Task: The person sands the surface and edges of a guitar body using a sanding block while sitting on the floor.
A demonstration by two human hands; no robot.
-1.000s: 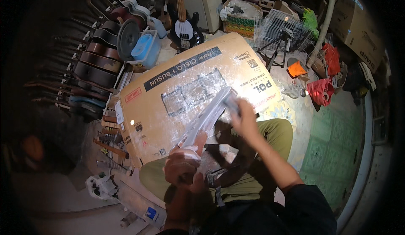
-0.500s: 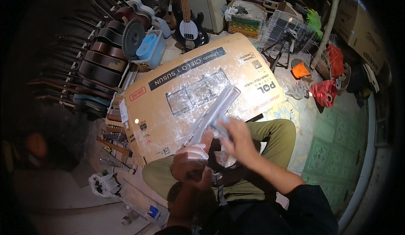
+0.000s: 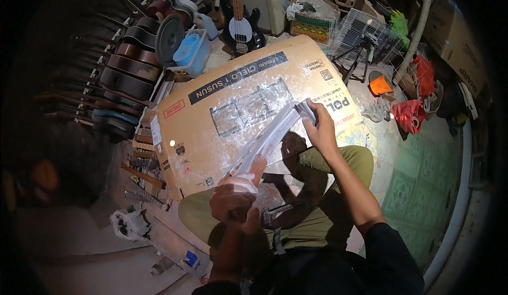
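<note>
My left hand (image 3: 227, 199) is closed around the lower end of a long, pale piece (image 3: 267, 133) coated in white powder, with bare reddish-brown showing near that hand; it looks like an instrument neck. The piece slants up to the right over my lap. My right hand (image 3: 320, 125) is closed on a small grey block (image 3: 306, 109) against the upper end of the piece. Behind them a large cardboard sheet (image 3: 190, 117) smeared with white dust lies on the floor, reaching up to my crossed legs.
Guitars (image 3: 119, 78) stand racked at the left, beside blue plastic tubs (image 3: 188, 51). A black bass (image 3: 243, 30), wire cage (image 3: 357, 30) and black stand are at the back. Red bags (image 3: 407, 117) and an orange container (image 3: 380, 86) lie right. Wood scraps (image 3: 145, 173) lie left of the cardboard.
My right hand slid down along the piece half a second ago and is now back up at its far end with the grey block. My left hand keeps its grip near the lower end.
</note>
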